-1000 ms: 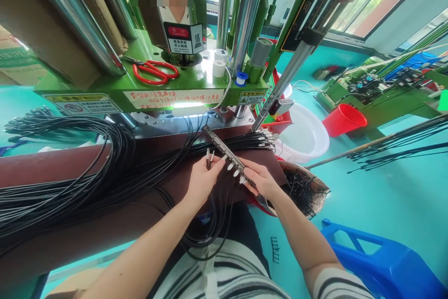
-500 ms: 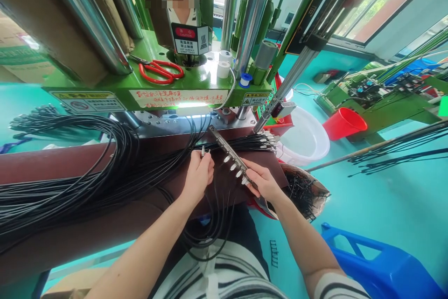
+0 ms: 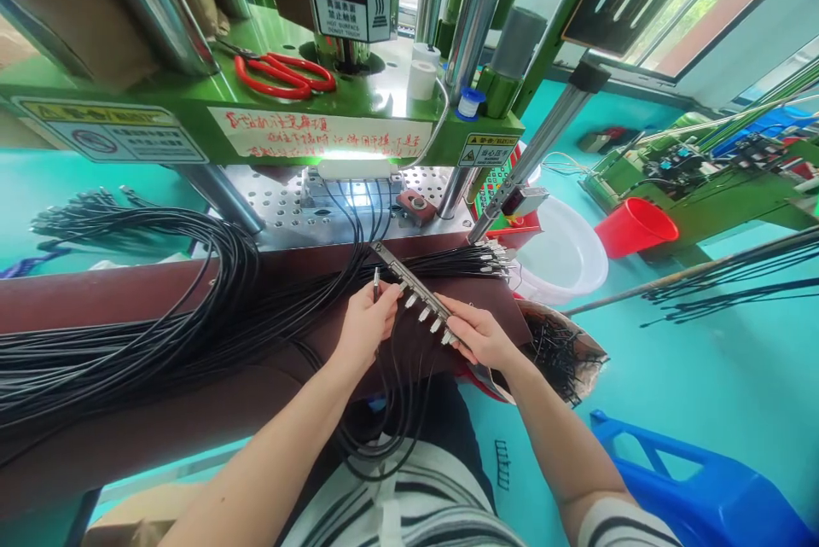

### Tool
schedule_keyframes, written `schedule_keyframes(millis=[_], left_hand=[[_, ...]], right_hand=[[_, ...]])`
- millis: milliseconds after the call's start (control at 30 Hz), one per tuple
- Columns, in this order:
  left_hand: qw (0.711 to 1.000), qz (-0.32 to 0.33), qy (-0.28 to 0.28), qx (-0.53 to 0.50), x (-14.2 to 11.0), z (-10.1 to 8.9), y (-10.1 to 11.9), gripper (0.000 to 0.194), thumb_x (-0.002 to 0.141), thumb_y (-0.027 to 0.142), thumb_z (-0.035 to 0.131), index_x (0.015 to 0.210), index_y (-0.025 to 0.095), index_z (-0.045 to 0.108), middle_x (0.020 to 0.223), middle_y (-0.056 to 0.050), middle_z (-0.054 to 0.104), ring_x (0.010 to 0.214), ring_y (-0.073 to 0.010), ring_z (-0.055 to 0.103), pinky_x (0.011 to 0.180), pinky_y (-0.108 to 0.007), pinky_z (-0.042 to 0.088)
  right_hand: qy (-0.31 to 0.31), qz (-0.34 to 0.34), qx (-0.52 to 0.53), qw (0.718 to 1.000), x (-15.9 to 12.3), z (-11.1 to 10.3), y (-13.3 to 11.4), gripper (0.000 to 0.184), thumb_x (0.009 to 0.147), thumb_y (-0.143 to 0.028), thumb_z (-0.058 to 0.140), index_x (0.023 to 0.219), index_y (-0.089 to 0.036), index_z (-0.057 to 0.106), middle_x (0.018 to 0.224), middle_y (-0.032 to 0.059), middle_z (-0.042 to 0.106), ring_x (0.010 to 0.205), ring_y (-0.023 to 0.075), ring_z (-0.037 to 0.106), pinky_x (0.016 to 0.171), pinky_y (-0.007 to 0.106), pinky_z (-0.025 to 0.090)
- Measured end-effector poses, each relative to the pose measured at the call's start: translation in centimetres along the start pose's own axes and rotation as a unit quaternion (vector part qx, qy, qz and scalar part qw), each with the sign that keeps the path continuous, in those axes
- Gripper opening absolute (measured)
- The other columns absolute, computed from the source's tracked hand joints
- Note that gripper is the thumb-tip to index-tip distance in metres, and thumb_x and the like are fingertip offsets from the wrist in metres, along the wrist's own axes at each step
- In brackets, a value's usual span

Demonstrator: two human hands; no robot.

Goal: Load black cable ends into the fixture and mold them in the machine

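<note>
My right hand (image 3: 481, 330) grips the lower end of a narrow metal bar fixture (image 3: 409, 280), which slants up and to the left. Several silver cable connectors (image 3: 423, 313) stick out along its left side, their black cables (image 3: 402, 410) looping down over my lap. Pinched in my left hand (image 3: 371, 321) is a black cable whose silver connector tip (image 3: 376, 276) points upward above the fingers. The left fingertips are at the bar's left edge; whether they touch it I cannot tell. Behind the bar, a bundle of cable ends (image 3: 490, 257) lies on the brown worktop (image 3: 473, 295).
A green press (image 3: 192, 125) stands ahead, cables running into its lit mould (image 3: 351, 193). Red-handled scissors (image 3: 287, 76) lie on its plate. Coiled black cables (image 3: 217, 274) cover the left worktop. To the right are a white tub (image 3: 556, 253), a red bucket (image 3: 636, 227) and a blue stool (image 3: 717, 487).
My left hand has come up to the bar with the cable, its connector now upright. The view has shifted, and the press plate sits higher, showing more of the mould beneath it.
</note>
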State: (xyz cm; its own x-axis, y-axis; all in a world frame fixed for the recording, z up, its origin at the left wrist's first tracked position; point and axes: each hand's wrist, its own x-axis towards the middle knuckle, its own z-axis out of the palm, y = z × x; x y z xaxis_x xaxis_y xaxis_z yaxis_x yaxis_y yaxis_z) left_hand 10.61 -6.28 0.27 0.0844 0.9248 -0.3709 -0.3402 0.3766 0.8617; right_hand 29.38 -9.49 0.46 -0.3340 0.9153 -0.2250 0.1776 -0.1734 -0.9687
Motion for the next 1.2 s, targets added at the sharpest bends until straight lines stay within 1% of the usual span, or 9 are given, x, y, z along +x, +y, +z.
schedule_keyframes(millis=[233, 333, 467, 533, 633, 700, 967, 1133, 1200], left_hand=[[0.999, 0.007, 0.025, 0.031, 0.0, -0.1, -0.1, 0.032, 0.067, 0.040, 0.061, 0.067, 0.019, 0.038, 0.042, 0.012, 0.029, 0.031, -0.0004, 0.020, 0.031, -0.012, 0.014], [0.999, 0.001, 0.008, 0.051, -0.1, -0.1, 0.4, 0.031, 0.071, 0.044, 0.057, 0.069, 0.020, 0.038, 0.043, 0.012, 0.029, 0.031, -0.0008, 0.020, 0.030, -0.012, 0.014], [0.999, 0.032, 0.002, 0.037, -0.3, -0.7, 1.4, 0.031, 0.079, 0.052, 0.043, 0.074, 0.021, 0.037, 0.045, 0.010, 0.034, 0.031, -0.0024, 0.021, 0.030, -0.012, 0.013], [0.999, 0.022, -0.020, 0.019, -0.3, -1.2, 1.7, 0.031, 0.080, 0.050, 0.042, 0.069, 0.021, 0.034, 0.043, 0.011, 0.030, 0.031, -0.0023, 0.016, 0.029, -0.013, 0.011], [0.996, -0.032, -0.083, 0.014, -0.2, -1.7, 1.5, 0.033, 0.079, 0.046, 0.046, 0.064, 0.020, 0.033, 0.043, 0.010, 0.025, 0.033, -0.0018, 0.013, 0.030, -0.013, 0.009], [0.993, -0.051, -0.102, 0.022, -0.1, -1.8, 1.3, 0.034, 0.079, 0.046, 0.048, 0.062, 0.020, 0.033, 0.043, 0.010, 0.023, 0.033, -0.0018, 0.012, 0.031, -0.014, 0.008], [0.993, -0.053, -0.103, 0.037, 0.0, -1.8, 1.4, 0.038, 0.077, 0.048, 0.049, 0.060, 0.020, 0.031, 0.044, 0.011, 0.020, 0.034, -0.0018, 0.010, 0.032, -0.014, 0.007], [0.995, -0.040, -0.060, 0.064, 0.1, -1.4, 1.3, 0.037, 0.075, 0.047, 0.051, 0.061, 0.020, 0.031, 0.046, 0.010, 0.023, 0.034, -0.0019, 0.016, 0.032, -0.014, 0.008], [0.995, -0.035, -0.056, 0.076, 0.3, -1.1, 1.2, 0.037, 0.075, 0.048, 0.050, 0.061, 0.020, 0.030, 0.046, 0.010, 0.023, 0.034, -0.0022, 0.017, 0.032, -0.014, 0.008]], right_hand=[[-0.001, -0.027, -0.091, 0.995, 0.1, 0.5, -0.3, 0.049, 0.086, -0.033, 0.045, 0.132, -0.015, 0.041, 0.053, -0.0048, 0.046, 0.038, 0.0031, 0.035, 0.034, 0.016, 0.031], [-0.014, -0.008, -0.051, 0.999, 0.1, 0.3, -0.2, 0.050, 0.085, -0.035, 0.046, 0.131, -0.014, 0.042, 0.055, -0.0043, 0.046, 0.037, 0.0028, 0.035, 0.032, 0.016, 0.028], [-0.002, 0.003, 0.027, 1.000, 0.0, -0.1, -0.3, 0.048, 0.085, -0.037, 0.047, 0.128, -0.015, 0.045, 0.058, -0.0043, 0.045, 0.034, 0.0017, 0.032, 0.029, 0.016, 0.023], [0.002, 0.004, 0.041, 0.999, 0.0, -0.3, -0.3, 0.046, 0.086, -0.036, 0.046, 0.128, -0.017, 0.045, 0.060, -0.0037, 0.047, 0.033, 0.0011, 0.032, 0.029, 0.016, 0.021], [-0.007, 0.006, 0.043, 0.999, 0.1, -0.5, -0.3, 0.046, 0.086, -0.035, 0.046, 0.127, -0.016, 0.046, 0.058, -0.0037, 0.048, 0.032, 0.0011, 0.031, 0.029, 0.016, 0.021], [-0.017, 0.003, 0.040, 0.999, 0.2, -0.6, -0.2, 0.046, 0.086, -0.035, 0.047, 0.127, -0.016, 0.046, 0.055, -0.0044, 0.046, 0.032, 0.0013, 0.031, 0.029, 0.016, 0.021], [-0.033, 0.009, 0.013, 0.999, 0.3, -0.8, 0.2, 0.049, 0.085, -0.037, 0.047, 0.130, -0.015, 0.044, 0.060, -0.0020, 0.050, 0.034, 0.0012, 0.031, 0.029, 0.016, 0.023], [-0.051, 0.002, -0.031, 0.998, 0.3, -0.6, 0.0, 0.052, 0.086, -0.039, 0.045, 0.133, -0.017, 0.039, 0.064, -0.0014, 0.051, 0.035, 0.0007, 0.031, 0.031, 0.015, 0.026], [-0.048, 0.006, -0.035, 0.998, 0.3, -0.4, -0.1, 0.053, 0.086, -0.039, 0.045, 0.133, -0.017, 0.038, 0.063, -0.0024, 0.049, 0.035, 0.0008, 0.031, 0.031, 0.015, 0.027]])
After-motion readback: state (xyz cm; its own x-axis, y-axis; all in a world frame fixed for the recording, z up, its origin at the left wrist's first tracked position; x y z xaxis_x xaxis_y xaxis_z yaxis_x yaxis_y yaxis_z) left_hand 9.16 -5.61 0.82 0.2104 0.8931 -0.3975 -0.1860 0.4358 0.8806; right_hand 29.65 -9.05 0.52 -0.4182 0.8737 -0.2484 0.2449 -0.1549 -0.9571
